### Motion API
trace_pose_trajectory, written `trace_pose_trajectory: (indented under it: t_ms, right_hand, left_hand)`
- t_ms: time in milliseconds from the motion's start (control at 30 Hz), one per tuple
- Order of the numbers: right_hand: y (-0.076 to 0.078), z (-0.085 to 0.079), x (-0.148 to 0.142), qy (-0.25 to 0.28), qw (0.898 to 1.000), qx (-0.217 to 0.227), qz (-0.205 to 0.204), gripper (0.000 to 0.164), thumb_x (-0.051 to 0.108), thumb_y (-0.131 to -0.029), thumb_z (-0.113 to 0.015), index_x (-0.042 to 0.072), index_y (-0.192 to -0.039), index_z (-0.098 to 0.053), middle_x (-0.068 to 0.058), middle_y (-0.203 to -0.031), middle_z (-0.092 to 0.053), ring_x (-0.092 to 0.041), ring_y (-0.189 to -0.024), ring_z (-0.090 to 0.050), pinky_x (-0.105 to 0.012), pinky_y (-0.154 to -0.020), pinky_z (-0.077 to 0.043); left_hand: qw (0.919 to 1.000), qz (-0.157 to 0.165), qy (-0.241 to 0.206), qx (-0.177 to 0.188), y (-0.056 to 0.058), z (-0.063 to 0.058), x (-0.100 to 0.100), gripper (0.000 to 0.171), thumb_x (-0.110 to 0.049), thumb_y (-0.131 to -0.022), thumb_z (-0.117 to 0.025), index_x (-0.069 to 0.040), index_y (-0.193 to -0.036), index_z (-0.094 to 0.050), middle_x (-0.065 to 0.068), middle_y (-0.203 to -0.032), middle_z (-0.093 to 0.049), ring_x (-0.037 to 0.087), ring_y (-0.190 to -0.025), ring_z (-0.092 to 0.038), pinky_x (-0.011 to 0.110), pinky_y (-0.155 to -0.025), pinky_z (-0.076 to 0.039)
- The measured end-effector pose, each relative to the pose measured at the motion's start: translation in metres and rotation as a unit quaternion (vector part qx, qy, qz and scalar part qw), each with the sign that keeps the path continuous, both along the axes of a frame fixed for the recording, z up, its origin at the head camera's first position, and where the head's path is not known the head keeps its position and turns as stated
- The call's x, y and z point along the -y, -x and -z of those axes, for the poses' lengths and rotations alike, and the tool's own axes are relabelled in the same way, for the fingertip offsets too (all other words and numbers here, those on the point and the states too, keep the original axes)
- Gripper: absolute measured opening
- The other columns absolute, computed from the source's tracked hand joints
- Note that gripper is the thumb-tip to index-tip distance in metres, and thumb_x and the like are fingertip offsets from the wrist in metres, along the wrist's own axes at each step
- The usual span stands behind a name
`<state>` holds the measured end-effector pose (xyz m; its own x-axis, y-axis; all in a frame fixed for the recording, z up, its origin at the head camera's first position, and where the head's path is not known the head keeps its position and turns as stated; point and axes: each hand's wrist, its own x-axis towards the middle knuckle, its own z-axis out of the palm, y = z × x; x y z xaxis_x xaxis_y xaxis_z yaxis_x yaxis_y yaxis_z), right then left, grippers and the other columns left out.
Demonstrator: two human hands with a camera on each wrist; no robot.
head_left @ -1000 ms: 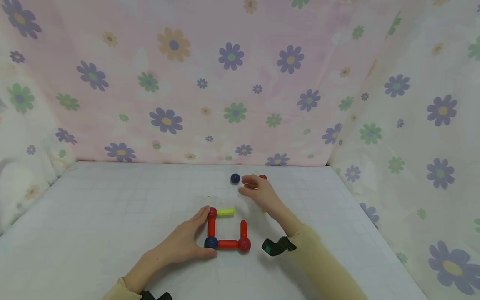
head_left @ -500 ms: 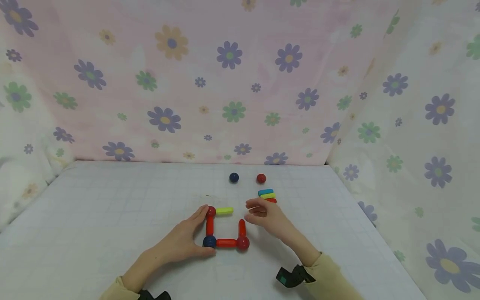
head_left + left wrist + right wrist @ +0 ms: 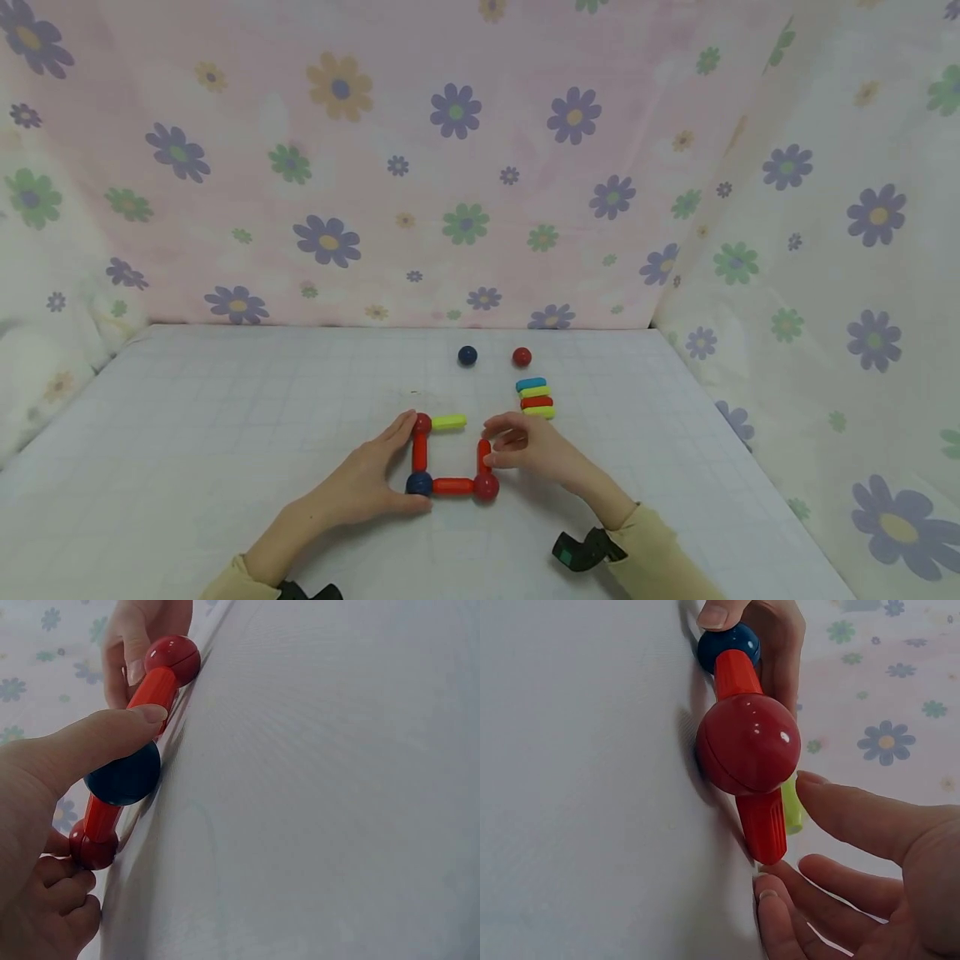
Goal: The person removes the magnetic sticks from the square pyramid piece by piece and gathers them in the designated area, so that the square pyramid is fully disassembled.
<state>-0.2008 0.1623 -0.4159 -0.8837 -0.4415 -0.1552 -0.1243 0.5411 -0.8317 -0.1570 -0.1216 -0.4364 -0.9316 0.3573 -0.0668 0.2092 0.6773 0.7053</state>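
On the white table, an open-sided frame of magnetic rods and balls lies flat. A blue ball (image 3: 419, 484) joins two red rods, one leading to a red ball (image 3: 422, 424) with a yellow rod (image 3: 450, 422), the other to a near red ball (image 3: 486, 487) carrying a short upright-pointing red rod (image 3: 483, 455). My left hand (image 3: 365, 482) holds the frame's left side, thumb at the blue ball (image 3: 124, 776) and fingers at the far red ball (image 3: 94, 846). My right hand (image 3: 542, 451) is beside the right red rod (image 3: 765, 829), thumb and fingers around it, apparently not gripping.
Behind the right hand lies a row of several coloured rods (image 3: 536, 402). Farther back are a loose dark blue ball (image 3: 467, 356) and a loose red ball (image 3: 522, 357). Flowered curtains (image 3: 465, 275) border the table at the back and sides.
My right hand has drawn back from near the loose balls toward the frame's right red rod, uncovering the row of rods. My left hand keeps its hold on the frame.
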Motion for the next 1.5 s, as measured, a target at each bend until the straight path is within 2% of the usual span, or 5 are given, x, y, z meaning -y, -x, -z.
trace_pose_trajectory:
  t_ms: [233, 533, 1000, 1367, 1500]
  right_hand:
    - [0.0, 0.006, 0.001, 0.016, 1.0, 0.0, -0.024, 0.042, 0.023, -0.086, -0.08, 0.014, -0.124, -0.067, -0.004, -0.108, -0.069, -0.019, -0.09, -0.062, -0.024, -0.075, -0.054]
    - [0.001, 0.009, 0.003, -0.002, 0.999, -0.025, -0.03, 0.033, 0.021, -0.087, -0.079, 0.015, -0.119, -0.07, -0.002, -0.103, -0.068, -0.019, -0.088, -0.061, -0.023, -0.072, -0.052]
    - [0.001, 0.013, 0.002, 0.0, 0.999, -0.041, -0.028, 0.034, 0.021, -0.088, -0.078, 0.016, -0.12, -0.068, 0.001, -0.109, -0.066, -0.019, -0.095, -0.059, -0.025, -0.079, -0.052]
    - [0.0, 0.011, 0.003, 0.016, 0.999, -0.037, -0.019, 0.04, 0.016, -0.087, -0.078, 0.013, -0.125, -0.066, -0.002, -0.119, -0.065, -0.023, -0.109, -0.057, -0.04, -0.094, -0.051]
    - [0.001, 0.012, 0.001, 0.011, 0.999, -0.041, -0.018, 0.04, 0.02, -0.086, -0.08, 0.015, -0.124, -0.066, 0.0, -0.118, -0.065, -0.021, -0.108, -0.059, -0.037, -0.094, -0.053]
  left_hand:
    - [1.0, -0.001, 0.001, 0.001, 0.0, 0.0, 0.0, 0.115, -0.056, -0.07, -0.085, -0.013, -0.159, -0.026, 0.001, -0.166, -0.024, 0.028, -0.15, -0.029, 0.059, -0.114, -0.035]
    - [1.0, 0.001, -0.002, 0.002, -0.001, -0.002, 0.001, 0.115, -0.056, -0.07, -0.085, -0.012, -0.159, -0.026, 0.002, -0.166, -0.023, 0.028, -0.15, -0.029, 0.059, -0.115, -0.034]
    - [1.0, 0.004, -0.003, -0.004, 0.0, -0.001, 0.001, 0.116, -0.057, -0.07, -0.085, -0.011, -0.159, -0.026, 0.003, -0.166, -0.024, 0.029, -0.15, -0.029, 0.059, -0.115, -0.034]
    - [0.9999, 0.006, -0.006, -0.005, 0.0, -0.002, 0.0, 0.114, -0.054, -0.071, -0.085, -0.01, -0.159, -0.027, 0.003, -0.166, -0.024, 0.029, -0.15, -0.03, 0.059, -0.115, -0.034]
    - [1.0, 0.006, -0.003, -0.005, 0.0, -0.001, 0.0, 0.114, -0.055, -0.071, -0.085, -0.011, -0.159, -0.027, 0.003, -0.166, -0.024, 0.029, -0.15, -0.03, 0.059, -0.114, -0.035]
